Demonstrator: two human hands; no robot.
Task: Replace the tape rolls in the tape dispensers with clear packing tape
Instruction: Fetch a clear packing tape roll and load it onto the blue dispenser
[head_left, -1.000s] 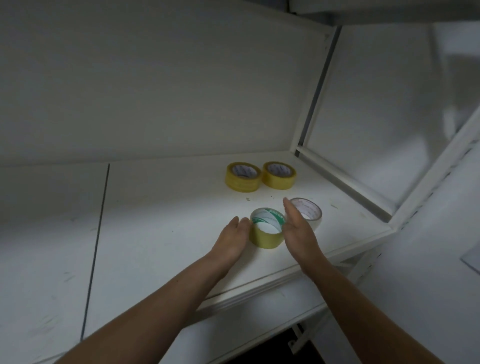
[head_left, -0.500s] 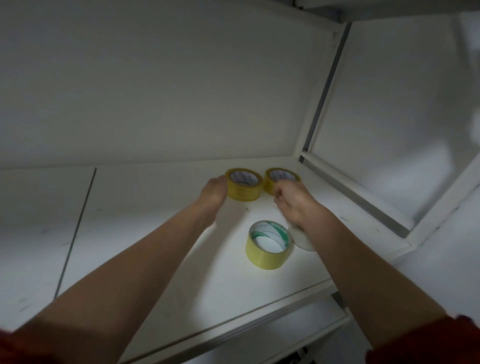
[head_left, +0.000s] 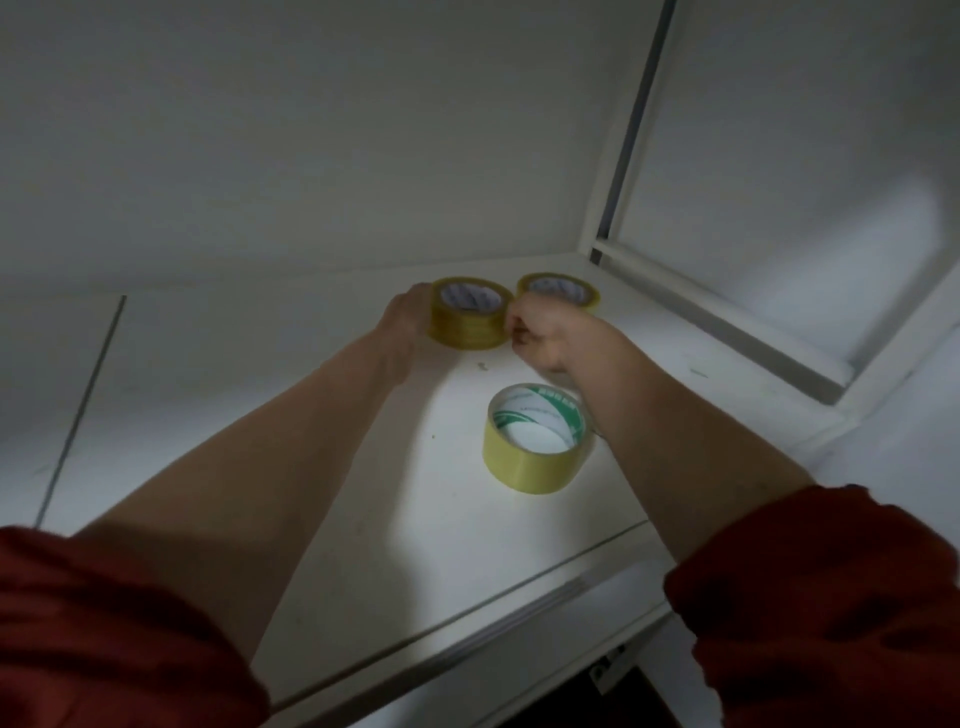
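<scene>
Both hands cup the twelve-o'clock tape roll (head_left: 470, 312): left hand (head_left: 408, 317) flat, right hand (head_left: 540, 338) apparently curled. Squeeze evenly, lift straight off the shelf (head_left: 208, 415).

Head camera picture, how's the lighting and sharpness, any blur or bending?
Head view: dim overall, with one bright pool on the shelf around the near tape roll; both hands and the far rolls are slightly soft; the cabinet's straight edges lean and curve from wide-angle distortion.
</scene>
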